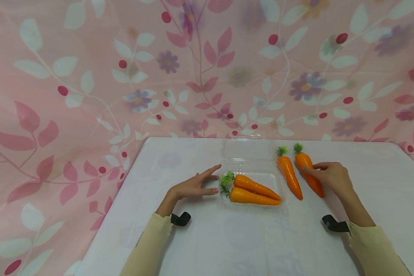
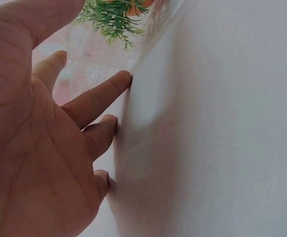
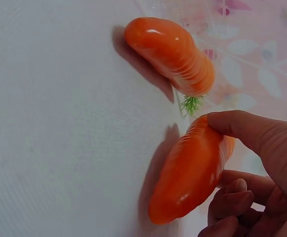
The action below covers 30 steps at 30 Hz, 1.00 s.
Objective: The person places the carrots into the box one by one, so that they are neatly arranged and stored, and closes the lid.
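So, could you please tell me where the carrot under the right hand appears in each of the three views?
Head: the held carrot is right of centre, rightmost of four, under the right hand.
Left wrist: not in it.
Right wrist: lower centre, fingers round it.
Shared landmark: the neighbouring carrot, upper centre in the right wrist view.

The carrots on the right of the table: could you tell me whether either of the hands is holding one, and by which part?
The right hand grips the outer carrot around its thick upper half; the left hand holds nothing.
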{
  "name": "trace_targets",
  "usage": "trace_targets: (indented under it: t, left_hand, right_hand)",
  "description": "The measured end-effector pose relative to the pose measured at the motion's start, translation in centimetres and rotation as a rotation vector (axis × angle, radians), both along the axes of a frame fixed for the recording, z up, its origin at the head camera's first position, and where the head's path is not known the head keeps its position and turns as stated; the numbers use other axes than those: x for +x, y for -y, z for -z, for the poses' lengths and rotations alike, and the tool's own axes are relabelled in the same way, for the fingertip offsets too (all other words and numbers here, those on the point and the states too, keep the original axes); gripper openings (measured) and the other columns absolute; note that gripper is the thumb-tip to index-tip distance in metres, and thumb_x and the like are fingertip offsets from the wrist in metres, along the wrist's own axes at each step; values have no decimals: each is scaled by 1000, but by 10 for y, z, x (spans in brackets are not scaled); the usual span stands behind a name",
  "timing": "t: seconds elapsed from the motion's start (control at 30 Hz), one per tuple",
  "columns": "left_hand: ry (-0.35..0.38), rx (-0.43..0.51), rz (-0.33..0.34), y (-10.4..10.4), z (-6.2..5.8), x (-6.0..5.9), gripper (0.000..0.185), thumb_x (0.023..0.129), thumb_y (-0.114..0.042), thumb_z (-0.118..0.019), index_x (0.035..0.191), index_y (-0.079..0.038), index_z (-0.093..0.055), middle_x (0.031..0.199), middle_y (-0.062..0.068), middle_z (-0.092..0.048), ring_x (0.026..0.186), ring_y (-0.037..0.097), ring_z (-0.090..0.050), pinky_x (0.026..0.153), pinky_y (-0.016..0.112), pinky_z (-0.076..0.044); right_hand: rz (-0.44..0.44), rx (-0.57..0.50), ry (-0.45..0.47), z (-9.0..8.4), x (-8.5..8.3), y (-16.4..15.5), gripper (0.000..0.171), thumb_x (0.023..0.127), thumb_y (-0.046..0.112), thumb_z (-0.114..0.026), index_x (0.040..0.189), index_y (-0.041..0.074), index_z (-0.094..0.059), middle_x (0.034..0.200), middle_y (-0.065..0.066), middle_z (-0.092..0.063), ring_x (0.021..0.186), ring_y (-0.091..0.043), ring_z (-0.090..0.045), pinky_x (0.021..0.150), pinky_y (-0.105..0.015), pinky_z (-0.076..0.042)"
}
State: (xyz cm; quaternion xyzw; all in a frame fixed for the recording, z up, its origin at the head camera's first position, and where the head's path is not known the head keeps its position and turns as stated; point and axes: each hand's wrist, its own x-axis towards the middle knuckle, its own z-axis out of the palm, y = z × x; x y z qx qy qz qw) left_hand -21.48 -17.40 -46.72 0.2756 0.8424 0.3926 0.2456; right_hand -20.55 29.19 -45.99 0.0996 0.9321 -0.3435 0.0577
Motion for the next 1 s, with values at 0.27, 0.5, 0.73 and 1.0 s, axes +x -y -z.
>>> trace_targets:
  t: [0.27,0.5,0.73,1.0]
  left_hand:
    - [4,4,-4,0,0,1,86,91,-50,-65,159,-37,-13,152,-4,-40,142,13,-31,113,58,10]
    - [8,8,-3,0,-1,1,87,91,-51,-65,159,-36,-13,152,-3,-40,142,14,-33,113,59,10]
    - [9,5,-7,0,-1,1,87,91,-51,-65,159,-36,-13,152,-2,-41,143,14,-30,114,58,10]
    - [5,4,-13,0,2,1,86,91,-50,-65,159,-37,-14,151,-3,-42,143,13,-30,114,57,10]
  right_hand:
    - [17,-7,-35,-6,2,0,82,85,63,-65,122,-10,-62,115,-30,-59,93,-37,-51,63,-33,-49]
    - [28,-11,-57,-13,4,4,80,84,63,-66,122,-8,-63,102,-23,-62,82,-30,-52,57,-29,-48]
    - [22,-48,-58,-22,7,10,84,82,66,-66,125,-6,-62,111,-26,-61,92,-33,-51,60,-27,-48]
    - [22,-70,-75,-34,11,17,85,81,68,-67,126,-4,-62,96,-17,-61,88,-31,-49,58,-28,-46]
